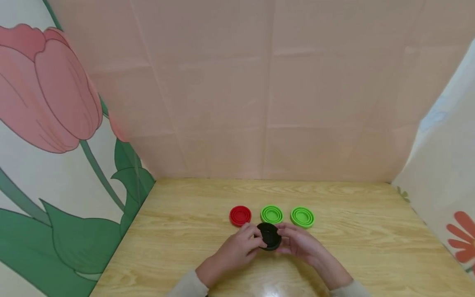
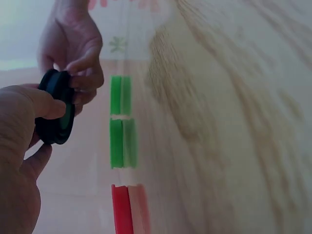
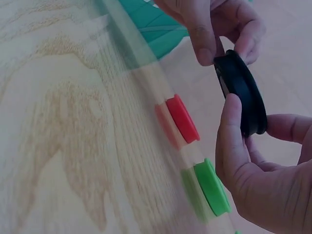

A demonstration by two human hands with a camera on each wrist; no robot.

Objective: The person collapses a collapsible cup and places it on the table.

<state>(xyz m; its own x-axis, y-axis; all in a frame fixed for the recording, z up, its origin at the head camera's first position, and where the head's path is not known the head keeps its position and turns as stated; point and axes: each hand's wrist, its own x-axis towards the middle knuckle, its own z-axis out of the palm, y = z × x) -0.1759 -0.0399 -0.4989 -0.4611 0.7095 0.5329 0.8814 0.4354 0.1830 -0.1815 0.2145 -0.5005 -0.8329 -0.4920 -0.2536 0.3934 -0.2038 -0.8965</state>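
A black collapsible cup (image 1: 269, 237), folded into a flat ringed disc, is held up between both hands over the table. My left hand (image 1: 237, 248) pinches its left side, with the thumb lying across its face in the left wrist view. On the opposite side my right hand (image 1: 303, 244) grips the rim between thumb and fingers, as the right wrist view shows. Just beyond the hands lie a red folded cup (image 1: 240, 216), a green folded cup (image 1: 272, 214) and another green folded cup (image 1: 302, 217), side by side in a row.
The wood-grain table (image 1: 178, 214) reaches back to a plain pinkish cloth backdrop (image 1: 222, 103). A tulip-printed sheet (image 1: 63, 90) hangs on the left, and a pale flowered sheet (image 1: 441, 165) on the right.
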